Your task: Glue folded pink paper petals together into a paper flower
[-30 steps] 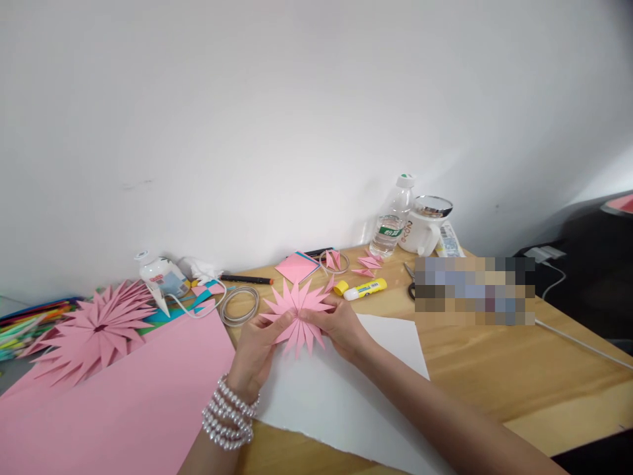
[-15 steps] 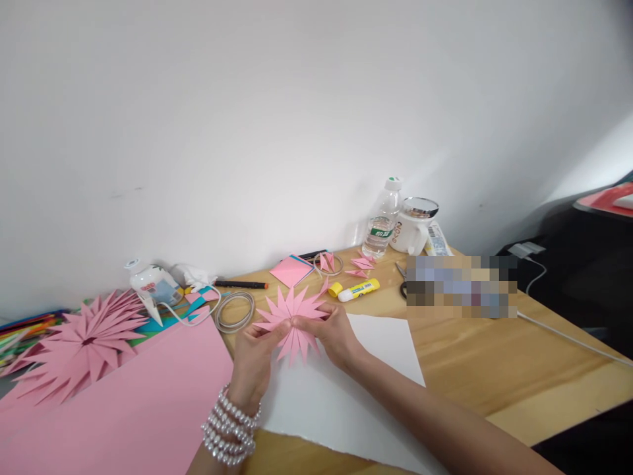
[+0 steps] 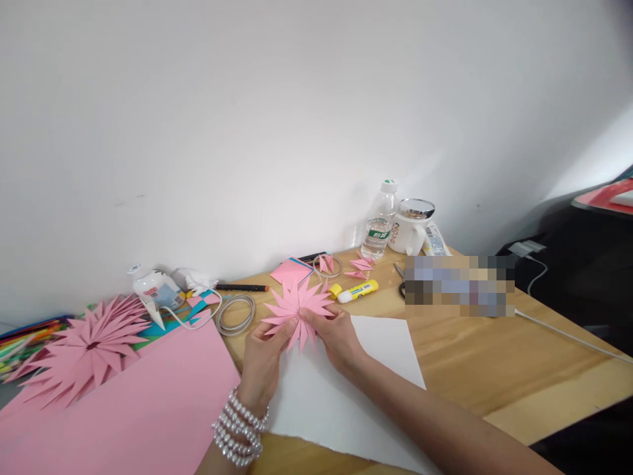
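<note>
A pink folded paper flower (image 3: 298, 300) with many pointed petals is held up over a white sheet of paper (image 3: 346, 402). My left hand (image 3: 267, 349) pinches its lower left side, thumb on the petals near the centre. On the right side, my right hand (image 3: 339, 333) grips it the same way, with its thumb close to the middle. The fingers behind the flower are hidden. Just beyond my right hand lie an uncapped yellow glue stick (image 3: 359, 291) and its cap (image 3: 335, 291).
Left are a larger pink paper flower (image 3: 93, 349), pink paper (image 3: 133, 409), a white bottle (image 3: 155, 287) and a coiled cable (image 3: 236, 315). Behind lie small pink folded pieces (image 3: 361, 264), a marker (image 3: 242, 287), a water bottle (image 3: 380, 221) and a mug (image 3: 410, 231). Scissors (image 3: 401, 287) lie right.
Both hands have shifted slightly right with the paper flower, which appears a little turned and tilted. Both thumbs stay near its centre. The things on the table look unmoved.
</note>
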`<action>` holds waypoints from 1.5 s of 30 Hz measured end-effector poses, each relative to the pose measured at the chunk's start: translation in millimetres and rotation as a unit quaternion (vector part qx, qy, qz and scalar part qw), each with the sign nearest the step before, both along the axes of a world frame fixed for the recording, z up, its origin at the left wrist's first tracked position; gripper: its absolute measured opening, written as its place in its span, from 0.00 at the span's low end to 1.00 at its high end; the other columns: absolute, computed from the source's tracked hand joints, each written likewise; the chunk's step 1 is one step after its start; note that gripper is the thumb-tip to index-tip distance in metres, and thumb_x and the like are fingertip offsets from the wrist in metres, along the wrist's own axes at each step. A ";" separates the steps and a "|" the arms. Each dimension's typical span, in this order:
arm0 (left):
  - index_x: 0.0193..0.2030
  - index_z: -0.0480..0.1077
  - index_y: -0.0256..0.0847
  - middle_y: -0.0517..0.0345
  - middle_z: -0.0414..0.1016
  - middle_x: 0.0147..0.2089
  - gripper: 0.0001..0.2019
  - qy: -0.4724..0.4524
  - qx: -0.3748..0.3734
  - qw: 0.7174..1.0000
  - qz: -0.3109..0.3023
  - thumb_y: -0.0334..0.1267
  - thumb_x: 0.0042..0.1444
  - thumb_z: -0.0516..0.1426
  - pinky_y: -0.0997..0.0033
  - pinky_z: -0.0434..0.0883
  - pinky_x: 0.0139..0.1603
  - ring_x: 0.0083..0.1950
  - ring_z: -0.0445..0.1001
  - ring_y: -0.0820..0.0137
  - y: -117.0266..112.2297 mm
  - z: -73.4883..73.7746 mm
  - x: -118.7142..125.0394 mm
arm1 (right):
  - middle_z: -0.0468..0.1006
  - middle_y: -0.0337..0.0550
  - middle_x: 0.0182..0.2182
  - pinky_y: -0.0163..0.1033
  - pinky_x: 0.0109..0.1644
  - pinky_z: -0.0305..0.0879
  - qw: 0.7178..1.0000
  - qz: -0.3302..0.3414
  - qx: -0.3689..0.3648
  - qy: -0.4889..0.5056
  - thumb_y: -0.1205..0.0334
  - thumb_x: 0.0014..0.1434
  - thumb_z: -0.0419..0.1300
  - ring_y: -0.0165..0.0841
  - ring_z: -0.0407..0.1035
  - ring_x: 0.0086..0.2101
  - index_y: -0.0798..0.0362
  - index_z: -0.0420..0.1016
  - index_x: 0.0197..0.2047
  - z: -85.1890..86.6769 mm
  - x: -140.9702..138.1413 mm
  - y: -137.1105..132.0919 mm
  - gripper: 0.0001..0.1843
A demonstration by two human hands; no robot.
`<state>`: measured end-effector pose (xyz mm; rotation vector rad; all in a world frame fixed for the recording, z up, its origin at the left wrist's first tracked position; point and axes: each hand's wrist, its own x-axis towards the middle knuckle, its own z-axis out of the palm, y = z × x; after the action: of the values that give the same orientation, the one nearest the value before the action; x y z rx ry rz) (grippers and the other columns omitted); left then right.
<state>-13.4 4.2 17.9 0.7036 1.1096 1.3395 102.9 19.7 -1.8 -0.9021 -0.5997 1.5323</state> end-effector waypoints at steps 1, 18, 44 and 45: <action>0.30 0.76 0.34 0.53 0.79 0.30 0.14 0.000 -0.006 1.000 0.007 0.34 0.32 0.68 0.74 0.72 0.36 0.33 0.76 0.69 0.1 -0.9 0.3 | 0.79 0.44 0.29 0.39 0.37 0.67 1.000 0.002 0.002 -0.003 0.58 0.33 0.71 0.35 0.71 0.31 0.57 0.75 0.30 -0.3 -0.9 -1.4 0.20; 0.27 0.76 0.34 0.54 0.79 0.26 0.16 0.067 -0.027 0.997 -0.004 0.34 0.26 0.70 0.75 0.72 0.30 0.28 0.75 0.70 6.7 1.1 -14.7 | 0.77 0.40 0.25 0.36 0.32 0.65 0.992 0.090 0.050 -0.076 0.59 0.32 0.71 0.31 0.69 0.26 0.56 0.76 0.29 8.3 18.5 4.8 0.18; 0.30 0.76 0.30 0.47 0.79 0.30 0.19 0.138 -0.044 0.988 -0.056 0.33 0.26 0.69 0.64 0.74 0.34 0.32 0.77 0.59 3.2 6.8 -19.3 | 0.80 0.44 0.31 0.39 0.36 0.65 0.974 0.194 0.050 -0.103 0.57 0.37 0.69 0.36 0.72 0.31 0.57 0.78 0.33 -3.2 16.9 0.2 0.18; 0.30 0.76 0.30 0.47 0.79 0.30 0.19 0.139 -0.046 0.987 -0.062 0.34 0.26 0.69 0.64 0.74 0.34 0.32 0.77 0.60 3.7 6.0 -20.0 | 0.80 0.45 0.31 0.39 0.36 0.65 0.973 0.206 0.049 -0.094 0.57 0.38 0.69 0.36 0.72 0.31 0.58 0.78 0.32 -3.7 17.2 1.1 0.17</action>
<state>-33.5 8.0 23.9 0.8945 1.3175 1.0996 120.1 20.8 -5.5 -0.8881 -1.0414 1.7766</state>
